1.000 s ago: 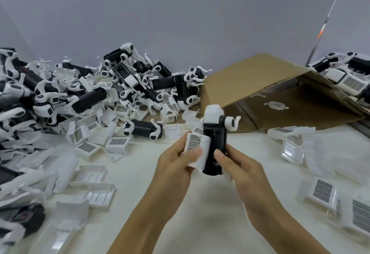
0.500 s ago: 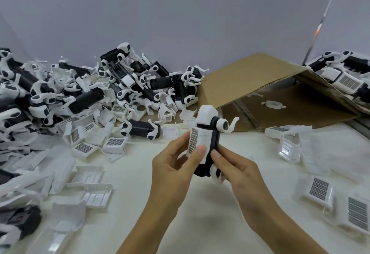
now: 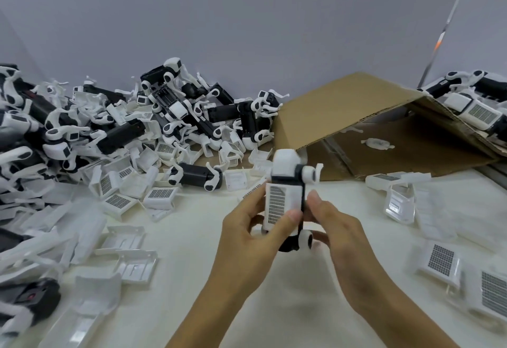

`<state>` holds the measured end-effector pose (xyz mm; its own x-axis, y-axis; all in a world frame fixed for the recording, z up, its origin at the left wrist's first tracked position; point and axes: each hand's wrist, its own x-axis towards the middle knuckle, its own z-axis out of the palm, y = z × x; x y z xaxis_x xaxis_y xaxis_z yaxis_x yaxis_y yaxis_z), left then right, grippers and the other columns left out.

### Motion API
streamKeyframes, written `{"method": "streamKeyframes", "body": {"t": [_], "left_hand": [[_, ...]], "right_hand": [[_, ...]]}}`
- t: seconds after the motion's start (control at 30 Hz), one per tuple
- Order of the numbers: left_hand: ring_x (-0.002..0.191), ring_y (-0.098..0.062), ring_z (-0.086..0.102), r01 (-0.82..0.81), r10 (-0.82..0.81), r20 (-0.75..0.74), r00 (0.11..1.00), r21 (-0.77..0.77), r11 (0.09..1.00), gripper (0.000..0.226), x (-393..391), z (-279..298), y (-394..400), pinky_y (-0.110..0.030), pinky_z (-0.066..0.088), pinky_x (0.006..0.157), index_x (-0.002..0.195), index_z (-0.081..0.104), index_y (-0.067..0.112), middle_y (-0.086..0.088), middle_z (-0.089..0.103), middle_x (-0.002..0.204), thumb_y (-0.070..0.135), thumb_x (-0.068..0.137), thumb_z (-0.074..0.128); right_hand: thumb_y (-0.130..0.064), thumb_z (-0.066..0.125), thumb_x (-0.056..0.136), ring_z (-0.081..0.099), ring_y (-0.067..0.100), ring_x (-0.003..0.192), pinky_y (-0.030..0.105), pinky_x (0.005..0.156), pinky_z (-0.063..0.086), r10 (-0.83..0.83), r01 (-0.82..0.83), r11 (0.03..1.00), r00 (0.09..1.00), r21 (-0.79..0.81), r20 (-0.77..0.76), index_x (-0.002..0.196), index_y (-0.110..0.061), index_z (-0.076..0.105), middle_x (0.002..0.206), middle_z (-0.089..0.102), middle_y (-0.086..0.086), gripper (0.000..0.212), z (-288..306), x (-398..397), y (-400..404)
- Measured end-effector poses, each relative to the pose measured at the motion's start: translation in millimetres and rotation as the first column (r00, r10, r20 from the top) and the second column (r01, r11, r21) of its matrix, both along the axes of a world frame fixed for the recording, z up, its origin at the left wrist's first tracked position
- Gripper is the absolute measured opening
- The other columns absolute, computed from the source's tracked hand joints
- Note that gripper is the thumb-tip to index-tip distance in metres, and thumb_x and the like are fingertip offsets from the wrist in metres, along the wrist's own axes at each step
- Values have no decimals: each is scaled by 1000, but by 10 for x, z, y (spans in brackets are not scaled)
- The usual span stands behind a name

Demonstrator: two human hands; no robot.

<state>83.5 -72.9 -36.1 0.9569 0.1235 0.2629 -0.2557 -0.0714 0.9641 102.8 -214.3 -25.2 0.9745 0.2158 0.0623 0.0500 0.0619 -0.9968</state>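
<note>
Turned grille-fwd: toy unit (image 3: 285, 199) pinched btwn left hand (image 3: 247, 238) & right hand (image 3: 343, 232) fingers (image 3: 318, 205).

Plain bluish-grey wall (image 3: 247, 18) way out past the fingers (image 3: 252, 202). Cream tabletop (image 3: 288, 306) directly under them and running off to both sides. Soft, even light, only faint shadows. Thin metal pole (image 3: 450, 20) with an orange band, leaning against the wall up and right of them.

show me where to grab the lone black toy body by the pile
Grip the toy body by its black middle, from above on the near side: it lies flat, white legs jutting at both ends, covers crowding behind. The left hand and right hand hold another unit.
</note>
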Motion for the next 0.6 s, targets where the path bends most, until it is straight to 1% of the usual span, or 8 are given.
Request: {"method": "streamKeyframes", "body": {"t": [0.03, 0.1, 0.17, 0.23, 0.33, 0.37, 0.5, 0.6], "left_hand": [[105, -19, 68, -55, 52, 51, 997, 59, 997, 65, -22, -5, -23, -28, 61, 75, 135, 62, 29, 5, 73, 112, 42, 76, 85], [110, -13, 65, -138, 109, 175, 979, 163, 977, 75, -50, -28, -64, -18, 56, 79, 140, 56, 27, 8, 69, 117, 39, 72, 84], [114, -14, 65, -115, 79, 209, 975, 166, 980, 72, -55, -40, -69, -21, 56, 83, 137, 54, 31, 10, 67, 118, 32, 74, 88], [114, -17, 66, -12, -8, 163, 987, 118, 993, 65, -46, -1, -30, -34, 59, 88, 129, 54, 40, 10, 69, 118, 31, 74, 88], [109, -26, 70, 114, -104, 71, 992, -147, 983, 47, -23, 38, 23, -47, 58, 89, 117, 61, 34, -1, 73, 114, 37, 72, 77], [108, -27, 70, 119, -110, 51, 993, -206, 971, 47, -23, 48, 29, -48, 57, 90, 117, 63, 30, -4, 74, 112, 38, 73, 76], [111, -23, 70, 116, -113, 30, 993, -190, 975, 53, -21, 72, -9, -32, 59, 87, 124, 64, 30, -4, 76, 112, 39, 74, 81], [111, -25, 70, 145, -136, 53, 989, -242, 959, 45, -16, 76, 3, -34, 59, 84, 117, 68, 34, -7, 76, 112, 32, 74, 80]], "right_hand": [[-82, 58, 69, 70, -1, 100, 17, 76, 53, -22, 22, 1000, 999, -18, 27, 105, -34, 75, 105, 76, -15, 62, -5, 2, -7], [-71, 70, 72, 72, 6, 101, 16, 79, 57, -18, 18, 1000, 998, 2, 61, 108, -31, 76, 105, 77, -10, 54, -6, -7, -14], [-59, 79, 72, 74, 12, 99, 16, 81, 57, -20, 17, 999, 998, 49, 66, 108, -27, 78, 102, 79, -5, 48, -2, -21, -16], [-57, 75, 64, 75, 12, 94, 14, 75, 57, -48, 39, 995, 995, 92, 88, 99, -31, 80, 97, 79, -4, 44, 5, -14, -27], [-57, 72, 58, 74, 4, 86, 8, 63, 53, -76, 57, 987, 989, 151, 124, 83, -46, 80, 88, 78, -9, 29, 49, -24, -39], [-57, 72, 57, 73, 2, 84, 7, 61, 52, -77, 56, 986, 988, 157, 133, 81, -49, 79, 86, 78, -11, 26, 58, -31, -40], [-59, 68, 61, 72, -2, 83, 7, 58, 52, -88, 66, 991, 978, 117, 188, 80, -57, 75, 84, 75, -15, 21, 74, -48, -43], [-61, 62, 67, 70, -5, 88, 6, 61, 51, -69, 50, 994, 977, 99, 203, 82, -57, 75, 89, 74, -17, 20, 87, -54, -37]]}}
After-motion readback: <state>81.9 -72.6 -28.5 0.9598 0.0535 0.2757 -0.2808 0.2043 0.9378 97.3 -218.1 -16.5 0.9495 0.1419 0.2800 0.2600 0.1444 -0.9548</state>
